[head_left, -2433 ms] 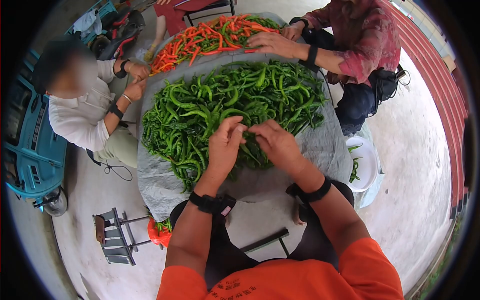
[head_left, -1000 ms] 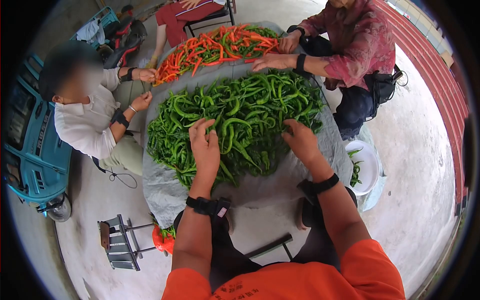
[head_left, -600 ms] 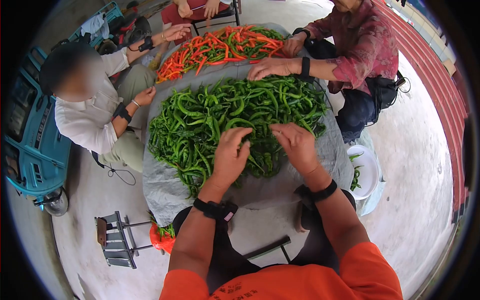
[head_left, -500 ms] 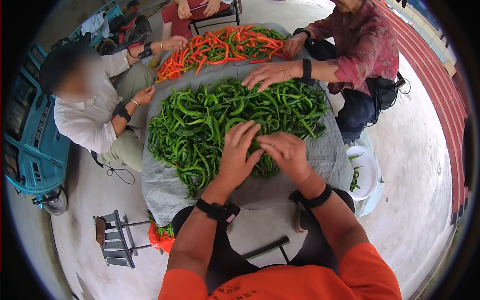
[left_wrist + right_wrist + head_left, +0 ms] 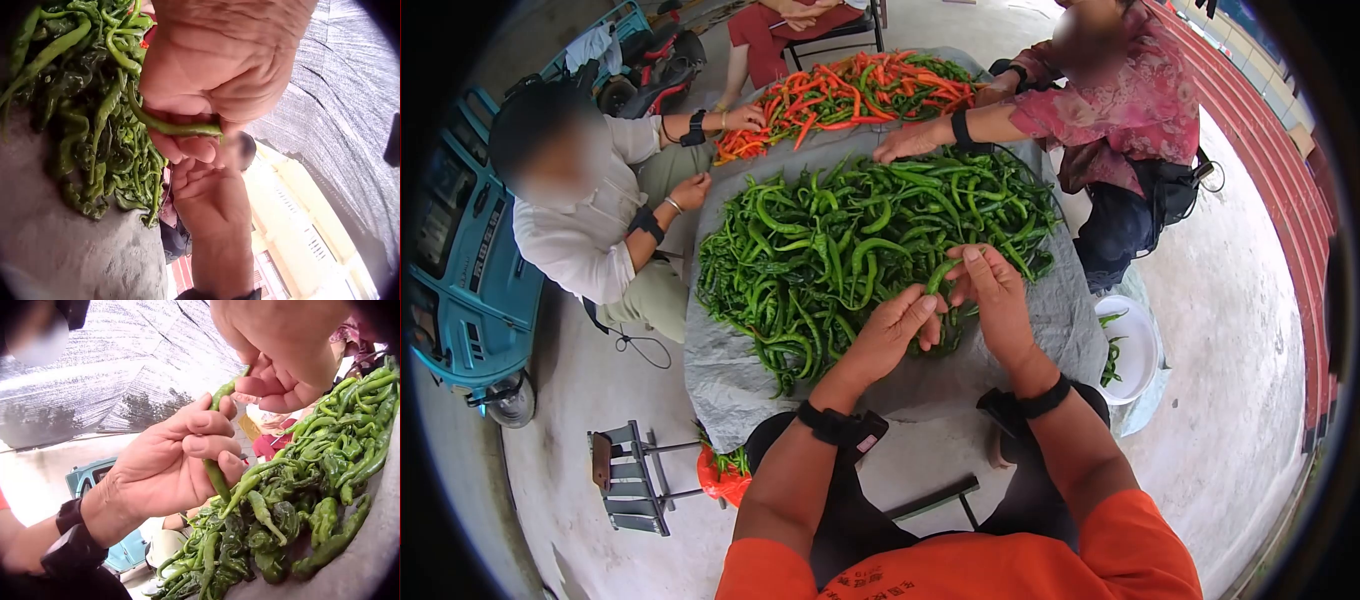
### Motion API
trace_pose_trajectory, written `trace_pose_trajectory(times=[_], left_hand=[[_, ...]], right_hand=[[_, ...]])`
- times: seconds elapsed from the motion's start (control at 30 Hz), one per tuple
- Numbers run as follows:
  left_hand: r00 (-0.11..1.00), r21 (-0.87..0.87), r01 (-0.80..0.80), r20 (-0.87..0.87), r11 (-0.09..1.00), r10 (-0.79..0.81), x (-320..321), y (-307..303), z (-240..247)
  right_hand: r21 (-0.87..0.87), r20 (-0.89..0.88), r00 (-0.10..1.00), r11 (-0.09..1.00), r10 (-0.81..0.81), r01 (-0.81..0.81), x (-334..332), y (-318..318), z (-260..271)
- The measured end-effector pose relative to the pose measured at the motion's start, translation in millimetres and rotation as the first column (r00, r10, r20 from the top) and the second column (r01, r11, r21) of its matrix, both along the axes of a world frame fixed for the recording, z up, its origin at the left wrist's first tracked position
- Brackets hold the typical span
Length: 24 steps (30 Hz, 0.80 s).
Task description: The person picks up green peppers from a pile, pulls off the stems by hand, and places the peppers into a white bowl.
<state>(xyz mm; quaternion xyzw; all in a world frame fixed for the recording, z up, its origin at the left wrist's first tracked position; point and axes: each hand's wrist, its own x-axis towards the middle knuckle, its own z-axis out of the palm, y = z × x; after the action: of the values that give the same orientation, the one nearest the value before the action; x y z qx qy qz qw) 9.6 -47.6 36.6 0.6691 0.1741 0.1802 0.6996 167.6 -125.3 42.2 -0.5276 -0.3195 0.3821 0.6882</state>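
My left hand (image 5: 892,330) holds a green chili pepper (image 5: 943,273) over the near side of a big heap of green chili peppers (image 5: 830,235). In the right wrist view its fingers curl round the pepper (image 5: 217,478), which runs up to my right hand (image 5: 281,356). There, the right thumb and fingers pinch the upper end. The left wrist view shows the curved pepper (image 5: 178,130) lying across the left fingers, with the right hand (image 5: 215,200) close below.
A grey sheet (image 5: 730,395) covers the table. Red and green chilies (image 5: 850,90) lie at the far end. Two people work at the sides, one person's hand (image 5: 910,142) at the heap. A white basin (image 5: 1138,345) stands right, a folding stool (image 5: 632,478) left.
My hands were apart over the heap a second ago, then came together. A pepper now shows between them. The person on the right has leaned in, hand at the heap's far edge.
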Motion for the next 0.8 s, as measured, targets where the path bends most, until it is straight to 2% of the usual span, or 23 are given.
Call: trace_pose_trajectory(times=[0.1,0.13,0.2,0.23,0.33,0.37,0.47,0.5,0.57,0.6,0.63,0.67,0.73,0.77,0.8], left_hand=[[0.995,0.036,-0.086,-0.048,0.996,0.088,-2,3,1],[0.993,0.059,-0.107,-0.045,0.992,0.110,-4,6,2],[0.987,0.089,-0.155,-0.030,0.984,0.158,-8,11,3],[0.983,0.096,-0.179,-0.019,0.979,0.182,-10,13,3],[0.962,0.182,-0.263,-0.019,0.947,0.271,-14,19,1],[0.952,0.227,-0.293,-0.023,0.929,0.306,-15,22,-2],[0.889,0.415,-0.388,-0.065,0.822,0.453,-18,30,-9],[0.856,0.486,-0.418,-0.071,0.768,0.511,-18,34,-12],[0.797,0.630,-0.495,0.053,0.599,0.602,-18,45,-27],[0.761,0.687,-0.529,0.123,0.499,0.637,-19,51,-33],[0.753,0.669,-0.514,0.052,0.537,0.656,-21,55,-34],[0.704,0.753,-0.534,0.143,0.385,0.696,-21,59,-35],[0.606,0.846,-0.530,0.334,0.053,0.722,-21,61,-26],[0.520,0.854,-0.519,0.347,-0.034,0.781,-19,56,-24],[0.532,0.830,-0.558,0.360,-0.003,0.766,-18,52,-18]], right_hand=[[0.019,0.155,0.976,0.988,-0.153,0.152,4,2,0],[0.041,0.341,0.914,0.974,-0.222,0.221,9,3,-4],[0.125,0.661,0.674,0.935,-0.328,0.333,31,4,-16],[0.018,0.758,0.591,0.914,-0.277,0.405,39,0,-10],[-0.076,0.943,0.315,0.853,-0.108,0.516,57,-8,-12],[-0.218,0.934,0.357,0.825,0.022,0.522,66,-11,-19],[-0.387,0.903,0.385,0.751,0.190,0.535,76,-14,-34],[-0.360,0.912,0.376,0.763,0.166,0.537,76,-14,-38],[-0.295,0.930,0.351,0.791,0.110,0.536,76,-14,-41],[-0.321,0.923,0.361,0.776,0.130,0.543,78,-12,-41],[-0.349,0.916,0.373,0.758,0.150,0.551,80,-10,-41],[-0.380,0.905,0.388,0.736,0.172,0.560,80,-10,-40],[-0.382,0.892,0.421,0.776,0.167,0.501,74,-11,-36],[-0.385,0.883,0.438,0.793,0.168,0.471,70,-11,-34],[-0.352,0.864,0.490,0.834,0.114,0.426,66,-10,-33]])
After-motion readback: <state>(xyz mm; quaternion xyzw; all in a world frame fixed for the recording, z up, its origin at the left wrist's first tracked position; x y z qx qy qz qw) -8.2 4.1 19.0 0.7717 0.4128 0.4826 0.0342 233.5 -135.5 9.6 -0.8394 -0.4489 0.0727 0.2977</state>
